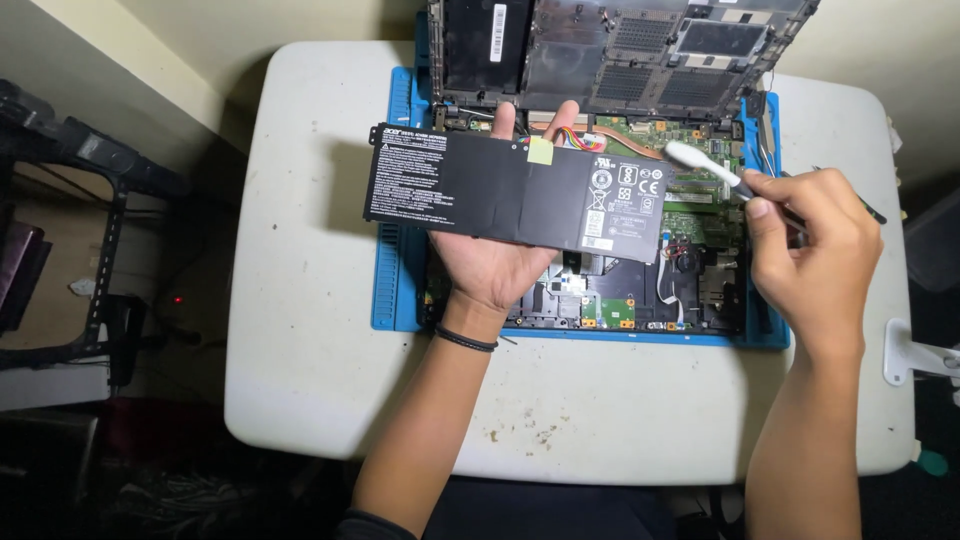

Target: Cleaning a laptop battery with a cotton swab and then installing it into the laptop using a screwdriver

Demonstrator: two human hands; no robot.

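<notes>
My left hand (490, 265) holds a flat black laptop battery (480, 185) from underneath, fingers reaching over its top edge. The battery is lifted above an opened laptop (690, 270), whose green circuit board and parts show. My right hand (815, 245) grips a thin tool with a white tip (700, 165); the tip points at the board near the battery's right end. A black band circles my left wrist.
The laptop lies on a blue mat (395, 270) on a white, stained table (560, 400). The laptop's removed black bottom cover (620, 50) leans at the table's back. A black stand (90, 200) is at the left, a white object (915, 355) at the right edge.
</notes>
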